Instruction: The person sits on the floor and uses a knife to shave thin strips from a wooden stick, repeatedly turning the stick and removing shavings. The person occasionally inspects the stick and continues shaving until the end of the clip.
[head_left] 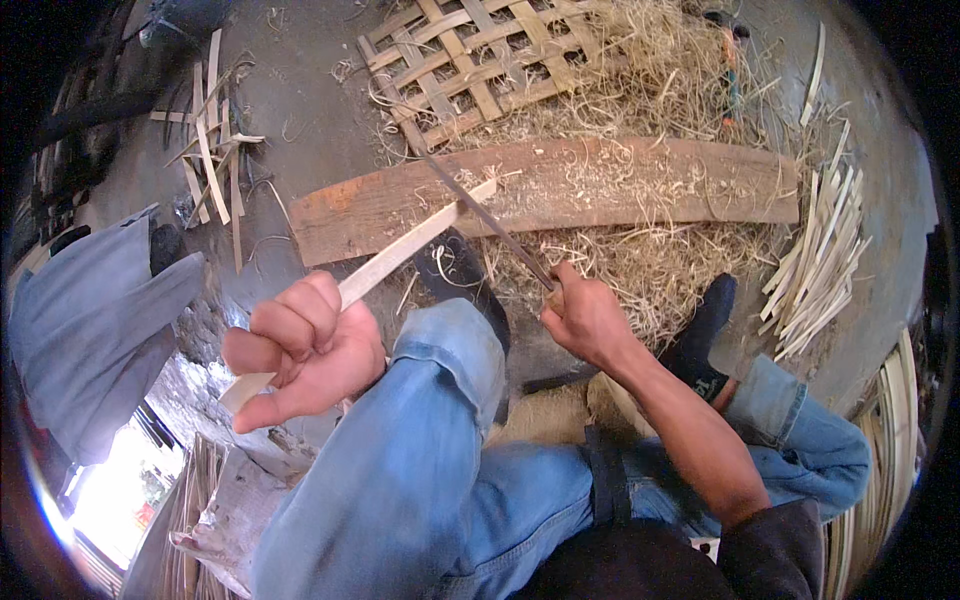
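My left hand (312, 348) is closed around a pale bamboo strip (402, 246), whose short end pokes out below the fingers. The strip slants up and to the right, its far end over a wooden plank (352, 212). In my right fist (590, 320) is the handle of a long, thin knife (508, 238). The dark blade points up and to the left and crosses the strip near its far end; whether its edge bites into the strip cannot be made out. Curled shavings lie on the plank.
A heap of shavings (640, 80) lies beyond the plank, partly over a woven bamboo lattice (480, 55). Cut strips (818, 255) are piled at the right; more strips (212, 150) lie at the left. Grey cloth (95, 315) hangs at far left. My jeans-covered legs (390, 480) are close below.
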